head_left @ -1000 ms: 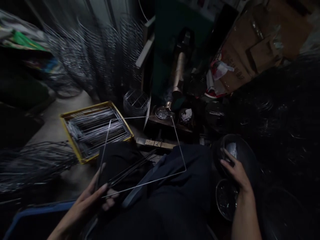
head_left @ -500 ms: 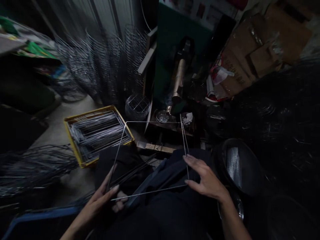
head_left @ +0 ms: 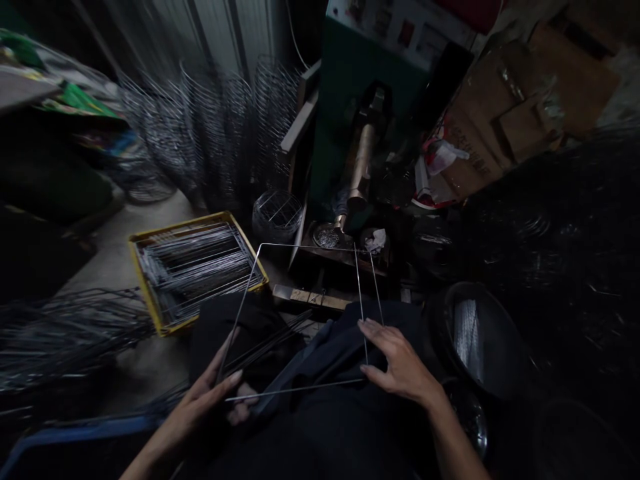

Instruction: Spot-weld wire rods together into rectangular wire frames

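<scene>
A thin square wire frame hovers over my lap, tilted away from me. My left hand pinches its near left corner between thumb and fingers. My right hand is closed on the frame's right side, where a second straight wire lies next to the frame's edge. Several dark rods rest across my left thigh under the frame.
A yellow crate of straight wires sits on the floor at left. Stacked wire grids stand behind it. A green machine with a brass cylinder faces me. Dark bowls sit at right, cardboard boxes above.
My right hand left the dark bowl at right, came across to the frame's right side and took hold there with a second wire. My left hand kept its grip.
</scene>
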The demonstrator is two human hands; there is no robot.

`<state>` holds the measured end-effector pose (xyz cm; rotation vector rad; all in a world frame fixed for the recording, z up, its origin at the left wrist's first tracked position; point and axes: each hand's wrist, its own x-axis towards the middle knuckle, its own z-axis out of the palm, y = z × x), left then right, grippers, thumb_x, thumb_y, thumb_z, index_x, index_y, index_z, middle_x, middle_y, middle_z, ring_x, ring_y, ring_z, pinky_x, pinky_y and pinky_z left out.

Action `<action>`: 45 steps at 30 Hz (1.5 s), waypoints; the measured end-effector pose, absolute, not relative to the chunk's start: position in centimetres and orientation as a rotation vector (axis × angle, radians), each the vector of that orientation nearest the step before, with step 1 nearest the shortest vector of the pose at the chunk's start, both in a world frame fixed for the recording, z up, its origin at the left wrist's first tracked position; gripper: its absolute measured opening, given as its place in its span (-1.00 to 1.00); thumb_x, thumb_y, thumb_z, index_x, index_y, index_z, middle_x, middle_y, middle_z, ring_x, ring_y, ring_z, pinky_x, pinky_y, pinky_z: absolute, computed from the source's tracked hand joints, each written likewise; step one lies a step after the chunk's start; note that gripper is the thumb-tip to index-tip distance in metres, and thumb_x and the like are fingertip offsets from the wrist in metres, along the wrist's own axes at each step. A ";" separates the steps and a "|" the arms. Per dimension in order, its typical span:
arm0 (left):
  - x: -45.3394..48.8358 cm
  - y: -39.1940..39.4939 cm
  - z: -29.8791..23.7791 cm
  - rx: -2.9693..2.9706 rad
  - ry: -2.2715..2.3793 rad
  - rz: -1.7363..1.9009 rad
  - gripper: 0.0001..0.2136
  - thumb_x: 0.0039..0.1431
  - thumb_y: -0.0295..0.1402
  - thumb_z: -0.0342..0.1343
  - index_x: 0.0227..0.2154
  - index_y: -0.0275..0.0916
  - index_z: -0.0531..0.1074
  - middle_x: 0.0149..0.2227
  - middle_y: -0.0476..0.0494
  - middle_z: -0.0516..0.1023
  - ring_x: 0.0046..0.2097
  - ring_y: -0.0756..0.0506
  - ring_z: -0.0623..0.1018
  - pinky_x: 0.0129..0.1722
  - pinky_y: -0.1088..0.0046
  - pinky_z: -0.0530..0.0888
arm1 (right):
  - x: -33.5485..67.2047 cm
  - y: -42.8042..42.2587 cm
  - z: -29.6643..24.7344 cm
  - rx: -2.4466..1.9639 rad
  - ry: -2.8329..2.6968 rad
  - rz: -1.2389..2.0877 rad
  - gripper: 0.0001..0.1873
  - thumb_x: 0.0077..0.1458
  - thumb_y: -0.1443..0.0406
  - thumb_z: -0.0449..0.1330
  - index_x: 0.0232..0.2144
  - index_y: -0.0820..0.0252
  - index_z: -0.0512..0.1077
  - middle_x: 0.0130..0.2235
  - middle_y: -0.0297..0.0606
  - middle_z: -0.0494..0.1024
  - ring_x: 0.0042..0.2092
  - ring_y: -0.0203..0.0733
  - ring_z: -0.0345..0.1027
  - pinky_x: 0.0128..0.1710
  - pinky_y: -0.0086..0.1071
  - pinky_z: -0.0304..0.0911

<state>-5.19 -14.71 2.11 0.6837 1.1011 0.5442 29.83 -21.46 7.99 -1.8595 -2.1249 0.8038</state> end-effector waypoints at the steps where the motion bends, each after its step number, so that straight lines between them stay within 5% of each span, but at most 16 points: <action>1: -5.2 -14.7 2.1 0.681 1.094 0.543 0.01 0.06 -0.13 0.29 0.38 -0.07 -0.33 -0.50 -0.17 0.56 -0.55 -0.10 0.48 -0.57 0.50 0.41 | 29.8 -21.5 8.1 -1.864 -2.127 0.792 -0.23 0.09 0.20 0.24 0.31 0.17 0.14 0.29 -0.13 0.21 0.32 -0.03 0.06 0.25 -0.09 0.05; 20: -5.3 -15.2 1.5 0.619 1.063 0.611 -0.02 0.02 -0.19 0.32 0.38 -0.07 -0.19 -0.52 -0.15 0.55 -0.58 -0.08 0.47 -0.61 0.53 0.40 | 29.7 -22.3 7.9 -1.987 -2.119 0.817 -0.23 0.07 0.19 0.24 0.31 0.15 0.16 0.29 -0.11 0.20 0.31 -0.02 0.06 0.26 -0.05 -0.02; 28: -3.1 -15.5 1.4 0.691 0.966 0.527 0.00 0.11 -0.12 0.25 0.38 -0.15 -0.36 -0.51 -0.19 0.56 -0.57 -0.11 0.50 -0.57 0.48 0.43 | 24.7 -20.3 6.7 -1.814 -2.203 0.968 -0.17 0.05 0.15 0.28 0.32 0.01 0.08 0.29 -0.12 0.20 0.35 0.08 -0.05 0.24 0.35 -0.52; 34: -2.1 -15.5 1.2 0.684 0.908 0.506 0.00 0.18 -0.14 0.19 0.37 -0.18 -0.50 -0.46 -0.24 0.57 -0.51 -0.13 0.53 -0.51 0.46 0.44 | 22.9 -21.1 6.2 -1.686 -2.205 1.036 -0.16 0.11 0.13 0.28 0.34 0.03 0.04 0.32 -0.14 0.16 0.35 0.01 -0.04 0.29 0.21 -0.22; 39: -2.2 -15.7 1.5 0.688 0.900 0.542 -0.05 0.22 -0.16 0.14 0.37 -0.18 -0.49 -0.45 -0.25 0.57 -0.49 -0.14 0.53 -0.49 0.44 0.44 | 24.7 -22.9 6.0 -1.767 -2.063 0.950 -0.14 0.09 0.25 0.30 0.36 0.15 0.04 0.33 -0.17 0.13 0.34 -0.10 -0.01 0.31 -0.14 0.04; 45: -2.0 -16.3 2.4 0.711 0.864 0.546 -0.06 0.23 -0.16 0.14 0.37 -0.16 -0.49 -0.43 -0.26 0.57 -0.49 -0.15 0.54 -0.49 0.42 0.45 | 24.5 -23.4 5.7 -1.712 -1.986 0.966 -0.12 0.05 0.37 0.29 0.36 0.11 0.03 0.33 -0.25 0.12 0.33 -0.15 0.04 0.31 -0.23 0.08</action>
